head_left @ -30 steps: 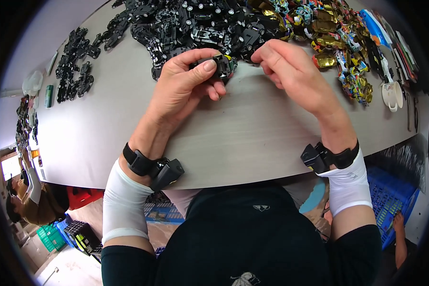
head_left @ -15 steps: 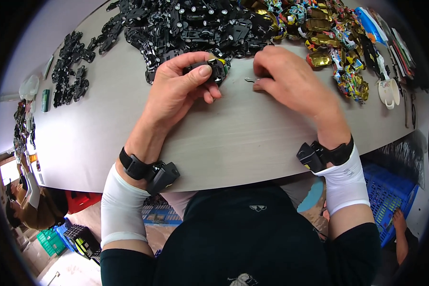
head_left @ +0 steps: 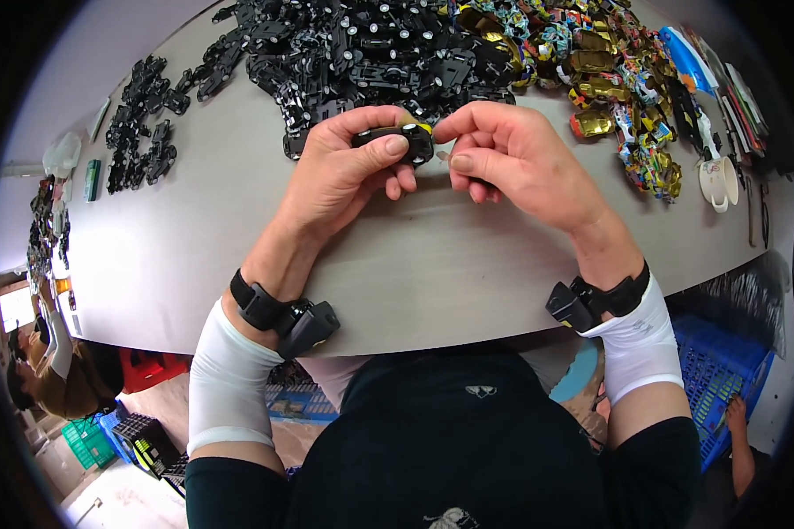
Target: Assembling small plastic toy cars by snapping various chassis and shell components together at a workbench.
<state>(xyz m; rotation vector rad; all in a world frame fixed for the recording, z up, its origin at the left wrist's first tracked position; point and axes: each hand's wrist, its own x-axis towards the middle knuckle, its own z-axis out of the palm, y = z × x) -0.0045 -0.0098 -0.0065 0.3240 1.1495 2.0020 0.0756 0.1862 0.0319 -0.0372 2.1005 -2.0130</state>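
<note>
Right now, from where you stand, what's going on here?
A person at a grey table holds a small dark toy car in the left hand. The right hand, fingers curled, is close beside it; whether it grips anything is unclear. Beyond lie piled black toy-car parts, with gold and multicoloured ones to their right.

Heaped black toy-car chassis [head_left: 370, 66], gold car bodies [head_left: 594, 122] and plastic crates [head_left: 707, 375] show a workshop.

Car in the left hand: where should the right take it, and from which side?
Car: probably pinch the exposed end by its edges, coming from the right. The left hand covers the other end, while this one sticks out towards the right hand.
</note>
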